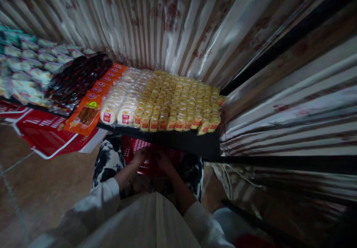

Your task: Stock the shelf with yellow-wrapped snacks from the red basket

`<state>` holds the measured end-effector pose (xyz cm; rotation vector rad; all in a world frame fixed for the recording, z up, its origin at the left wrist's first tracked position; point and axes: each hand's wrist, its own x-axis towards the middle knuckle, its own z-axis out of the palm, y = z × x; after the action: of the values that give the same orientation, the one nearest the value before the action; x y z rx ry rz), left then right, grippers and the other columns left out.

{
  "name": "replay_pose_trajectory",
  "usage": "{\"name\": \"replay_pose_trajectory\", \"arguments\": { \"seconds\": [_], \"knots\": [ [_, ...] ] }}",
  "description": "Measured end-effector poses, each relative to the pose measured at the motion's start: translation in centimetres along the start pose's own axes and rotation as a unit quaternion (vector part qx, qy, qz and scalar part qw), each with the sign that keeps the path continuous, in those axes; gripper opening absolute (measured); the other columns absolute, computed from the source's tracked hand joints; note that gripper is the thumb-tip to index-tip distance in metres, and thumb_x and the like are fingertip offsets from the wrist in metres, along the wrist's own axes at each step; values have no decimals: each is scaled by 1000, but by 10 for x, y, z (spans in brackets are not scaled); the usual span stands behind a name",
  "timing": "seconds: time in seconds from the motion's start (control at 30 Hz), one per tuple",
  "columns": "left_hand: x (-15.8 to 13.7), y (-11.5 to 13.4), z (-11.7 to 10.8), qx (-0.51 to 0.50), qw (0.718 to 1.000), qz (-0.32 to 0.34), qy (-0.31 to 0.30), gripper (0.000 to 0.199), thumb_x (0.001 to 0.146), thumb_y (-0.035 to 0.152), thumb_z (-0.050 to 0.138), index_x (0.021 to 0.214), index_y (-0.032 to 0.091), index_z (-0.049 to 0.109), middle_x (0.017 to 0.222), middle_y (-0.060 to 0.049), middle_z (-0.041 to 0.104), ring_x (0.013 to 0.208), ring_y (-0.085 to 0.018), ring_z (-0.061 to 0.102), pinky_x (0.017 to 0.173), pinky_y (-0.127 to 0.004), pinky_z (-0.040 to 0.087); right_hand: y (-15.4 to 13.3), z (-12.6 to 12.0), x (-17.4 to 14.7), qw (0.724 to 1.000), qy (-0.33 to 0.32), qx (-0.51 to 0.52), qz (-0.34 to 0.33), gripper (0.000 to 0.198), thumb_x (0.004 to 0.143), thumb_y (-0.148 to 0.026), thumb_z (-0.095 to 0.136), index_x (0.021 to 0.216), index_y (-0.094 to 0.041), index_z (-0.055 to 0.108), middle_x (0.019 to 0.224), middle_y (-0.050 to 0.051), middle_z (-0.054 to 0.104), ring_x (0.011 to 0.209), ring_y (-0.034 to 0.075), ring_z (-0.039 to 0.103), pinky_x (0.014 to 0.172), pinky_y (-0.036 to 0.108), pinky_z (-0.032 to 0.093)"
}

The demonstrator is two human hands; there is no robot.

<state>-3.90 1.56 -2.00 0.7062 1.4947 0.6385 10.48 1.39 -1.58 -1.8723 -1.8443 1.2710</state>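
Below the edge of a black shelf (178,139), a red plastic basket (153,169) with a pierced wall sits between my knees. My left hand (141,155) is over the basket's left part, its fingers curled inward. Close to it on the right, my right hand (163,160) also bends its fingers over the basket, in deep shadow. Whatever the two hands hold, if anything, is too dark to make out. Above them on the shelf stand rows of small yellow wrapped packs (178,104) and white round wrapped packs (125,112).
Left along the shelf lie an orange snack packet (88,114), dark shiny packets (76,82) and whitish packets (30,63). More red baskets (41,130) stand below on the left. A pleated curtain (167,24) hangs behind, and a black bar (292,164) runs to the right.
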Motion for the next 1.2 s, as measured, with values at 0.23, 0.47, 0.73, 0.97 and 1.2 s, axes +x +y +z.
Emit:
{"name": "replay_pose_trajectory", "arguments": {
  "seconds": [0.23,0.47,0.73,0.97,1.2],
  "knots": [
    [-36,21,-19,-51,996,-1,-67,35,67,18,63,102,14,64,61,2,62,52,-11,56,51,-20,41,-6,-21,-24,998,1,36,-44,34,84,-27,50,113,-17,63,111,11,66,100,23,62,88,34,46],
    [-62,48,-15,-45,995,69,-55,54,59,25,72,110,14,59,62,5,56,53,-8,50,52,-19,38,-9,-31,-38,987,5,146,-73,33,84,-30,47,107,-15,65,99,9,70,87,21,65,82,35,49],
    [-78,76,1,70,986,144,-49,38,62,22,67,98,15,59,78,0,64,70,-14,59,65,-24,47,-15,-57,-60,965,97,204,-133,30,84,-37,49,101,-20,66,99,6,70,91,21,64,86,37,49],
    [-87,136,22,179,942,280,-48,36,70,18,57,106,15,60,92,-4,66,83,-16,61,78,-26,47,-21,-110,-66,923,320,165,-135,39,88,-41,41,113,-18,60,110,11,65,100,20,61,88,34,49],
    [-71,207,70,269,879,392,-35,38,74,19,57,112,17,61,94,-3,66,78,-15,58,72,-24,47,-2,-179,-23,834,539,87,-80,58,91,-46,29,134,-8,40,142,18,37,133,24,32,111,45,24]
  ]
}}
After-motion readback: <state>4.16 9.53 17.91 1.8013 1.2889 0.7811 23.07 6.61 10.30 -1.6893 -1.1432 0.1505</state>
